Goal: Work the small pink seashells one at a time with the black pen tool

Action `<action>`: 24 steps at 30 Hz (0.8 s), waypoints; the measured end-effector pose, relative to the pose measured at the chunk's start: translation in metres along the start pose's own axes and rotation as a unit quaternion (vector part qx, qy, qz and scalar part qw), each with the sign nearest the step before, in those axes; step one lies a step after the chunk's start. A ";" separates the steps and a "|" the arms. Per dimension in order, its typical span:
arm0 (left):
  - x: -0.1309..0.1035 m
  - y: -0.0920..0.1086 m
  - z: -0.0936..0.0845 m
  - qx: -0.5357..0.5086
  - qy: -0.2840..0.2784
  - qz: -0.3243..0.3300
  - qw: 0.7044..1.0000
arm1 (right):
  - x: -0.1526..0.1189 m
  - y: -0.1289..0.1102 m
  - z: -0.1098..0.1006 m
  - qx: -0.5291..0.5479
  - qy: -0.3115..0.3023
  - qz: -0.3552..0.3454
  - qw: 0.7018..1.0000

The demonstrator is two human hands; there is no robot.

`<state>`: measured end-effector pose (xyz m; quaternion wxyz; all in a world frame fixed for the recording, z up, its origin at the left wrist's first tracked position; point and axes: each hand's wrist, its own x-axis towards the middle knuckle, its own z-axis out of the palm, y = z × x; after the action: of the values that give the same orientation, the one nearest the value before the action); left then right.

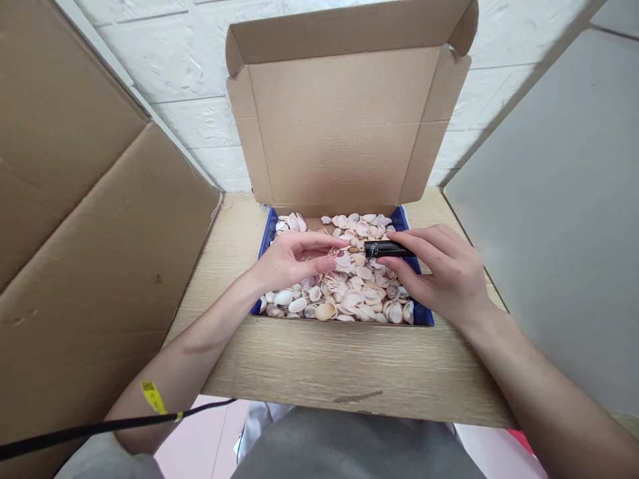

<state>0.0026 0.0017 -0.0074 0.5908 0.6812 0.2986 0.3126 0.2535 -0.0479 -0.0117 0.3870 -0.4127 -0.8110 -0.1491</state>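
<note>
My right hand (442,269) is closed around a black mini drill (382,249), a small pen-like tool with a brass chuck and a thin bit facing left. My left hand (294,258) pinches a small reddish seashell (335,252) between thumb and fingers, right at the tip of the bit. Whether the bit has entered the shell is too small to tell. Both hands are over an open cardboard box (425,315) with blue outer sides. Many white, cream and pinkish shells (354,297) fill it, among them a striped scallop shell (335,282).
The box's raised lid (339,126) leans near a white brick-patterned wall (180,66). Large cardboard panels (100,199) stand on the left, and a grey-white panel (559,199) on the right. A black cable (124,424) with a yellow tag crosses my left arm above the wooden table's (299,359) front edge.
</note>
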 end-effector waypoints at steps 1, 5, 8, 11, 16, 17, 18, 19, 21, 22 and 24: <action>0.000 0.000 0.000 -0.001 -0.001 0.002 1.000 | -0.001 0.000 0.001 0.002 -0.005 0.005 1.000; 0.000 0.000 0.000 0.000 0.001 0.007 1.000 | -0.003 0.000 0.002 0.008 -0.035 0.037 0.999; 0.000 0.000 0.000 -0.002 0.006 0.012 1.000 | -0.004 -0.001 0.003 0.016 -0.049 0.046 0.998; -0.001 -0.001 0.000 0.001 0.008 0.011 1.000 | -0.004 -0.001 0.003 0.022 -0.065 0.054 0.996; -0.001 -0.002 -0.001 0.012 0.016 0.011 1.000 | -0.003 -0.001 0.003 0.028 -0.060 0.051 0.997; -0.001 -0.002 -0.001 0.015 0.016 0.015 1.000 | -0.003 -0.001 0.002 0.027 -0.054 0.048 0.997; -0.001 -0.002 -0.001 0.016 0.014 0.020 1.000 | -0.003 -0.001 0.002 0.026 -0.049 0.043 0.998; -0.001 -0.002 -0.001 0.015 0.011 0.026 0.999 | -0.002 -0.001 0.001 0.026 -0.043 0.036 0.998; 0.000 -0.002 -0.002 0.013 0.006 0.032 0.999 | -0.001 -0.002 0.000 0.022 -0.030 0.021 0.999; 0.000 -0.002 -0.002 0.014 0.005 0.031 0.999 | 0.000 -0.002 -0.001 0.019 -0.023 0.015 0.999; -0.001 -0.001 -0.002 0.016 0.007 0.029 0.999 | 0.001 -0.002 -0.002 0.014 -0.013 0.005 1.000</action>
<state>0.0009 0.0025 -0.0087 0.5681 0.6971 0.2876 0.3295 0.2524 -0.0492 -0.0096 0.3824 -0.4133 -0.8160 -0.1307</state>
